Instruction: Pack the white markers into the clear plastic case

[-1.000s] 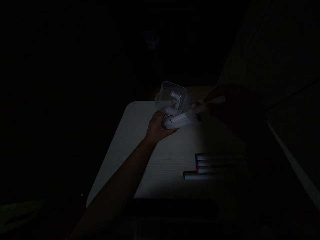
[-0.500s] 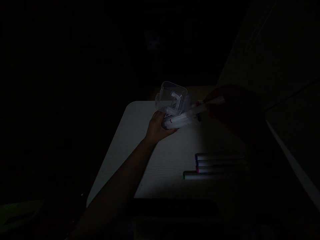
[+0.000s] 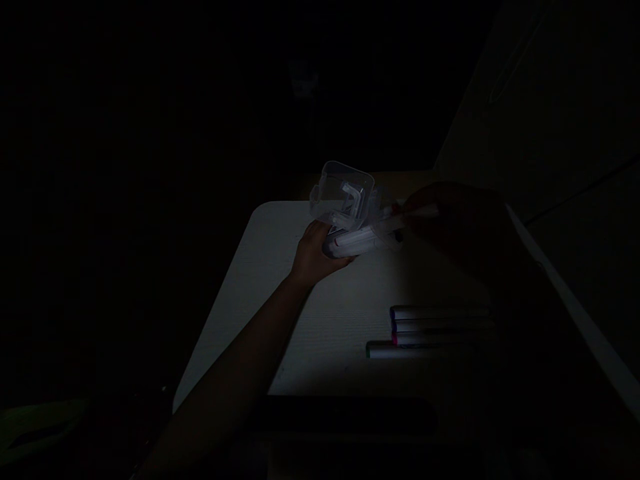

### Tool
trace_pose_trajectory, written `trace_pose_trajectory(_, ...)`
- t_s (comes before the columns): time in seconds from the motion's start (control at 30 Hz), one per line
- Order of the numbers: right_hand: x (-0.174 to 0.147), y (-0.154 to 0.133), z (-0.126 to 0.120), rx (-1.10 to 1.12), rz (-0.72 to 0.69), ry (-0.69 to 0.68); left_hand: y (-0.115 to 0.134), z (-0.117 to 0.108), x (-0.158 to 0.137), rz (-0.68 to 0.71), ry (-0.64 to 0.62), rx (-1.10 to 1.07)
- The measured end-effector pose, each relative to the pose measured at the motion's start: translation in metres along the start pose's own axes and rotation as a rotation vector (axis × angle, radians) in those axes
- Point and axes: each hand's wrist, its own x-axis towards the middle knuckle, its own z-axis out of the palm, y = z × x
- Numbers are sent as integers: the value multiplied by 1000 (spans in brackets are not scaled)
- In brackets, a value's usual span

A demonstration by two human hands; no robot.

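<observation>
In dim light, the left hand [image 3: 314, 256] clasps a clear plastic case [image 3: 389, 236] above a pale, round-cornered desk [image 3: 240, 287]; several slim white markers [image 3: 354, 243] are inside. The shadowed right hand [image 3: 447, 212] pinches another white marker [image 3: 424, 211], apparently partway in. Four white, coloured-end markers [image 3: 425, 326] lie outside.
</observation>
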Motion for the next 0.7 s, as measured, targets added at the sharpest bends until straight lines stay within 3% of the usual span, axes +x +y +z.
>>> trace_pose_trajectory(0.7, 0, 1, 0, -30, 5, -14, 0, 0, 1, 4, 13, -12)
